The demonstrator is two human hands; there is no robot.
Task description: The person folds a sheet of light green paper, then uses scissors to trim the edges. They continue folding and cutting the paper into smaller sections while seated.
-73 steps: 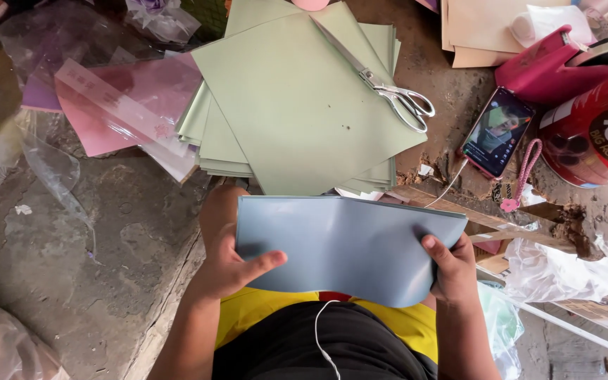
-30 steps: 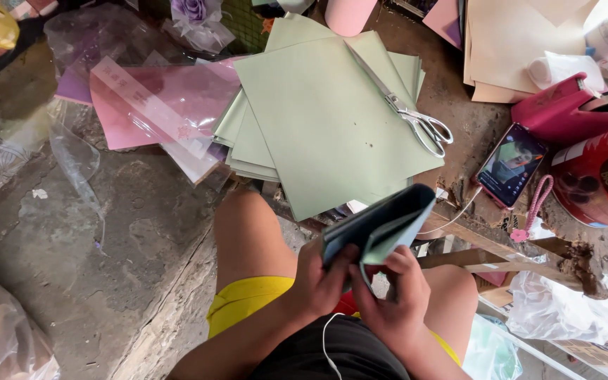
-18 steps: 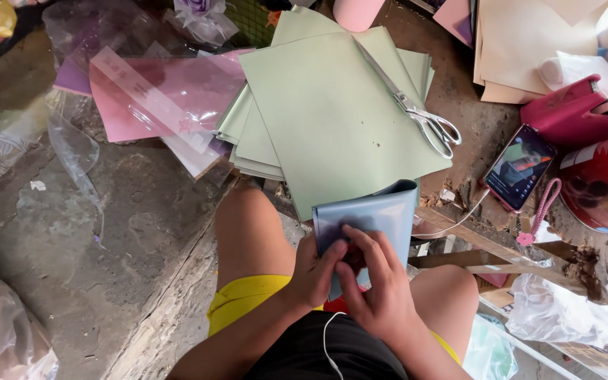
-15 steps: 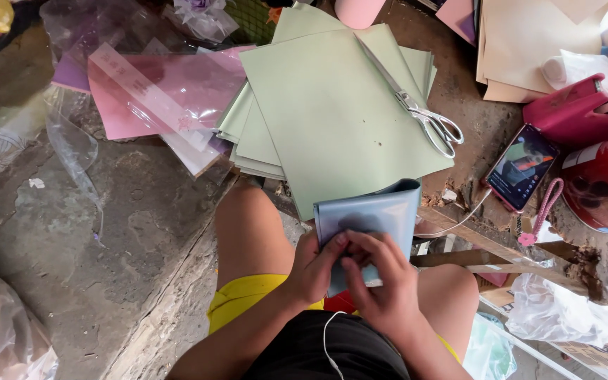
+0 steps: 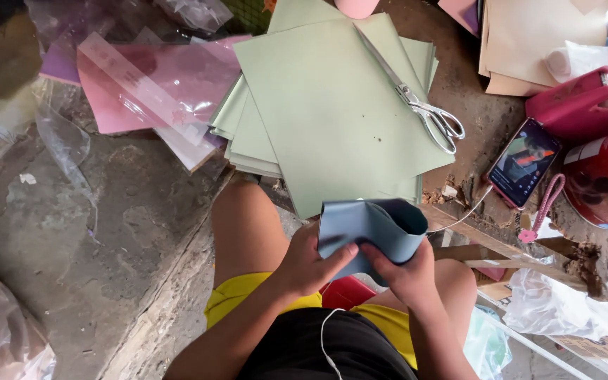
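Head view: both hands meet over the person's lap, gripping a blue sheet that is bent into a loose roll, its open curl facing up and right. The left hand clasps the sheet's near left side, thumb laid across the front. The right hand pinches the near right part, fingers tucked under the curl. The sheet hangs just off the near edge of the worktop, above the knees.

On the worktop, a stack of green sheets lies just beyond the blue one, with scissors resting on the stack's right edge. A phone with a lit screen lies to the right, near the edge, beside a red tin. Pink sheets in clear wrap lie left of the stack.
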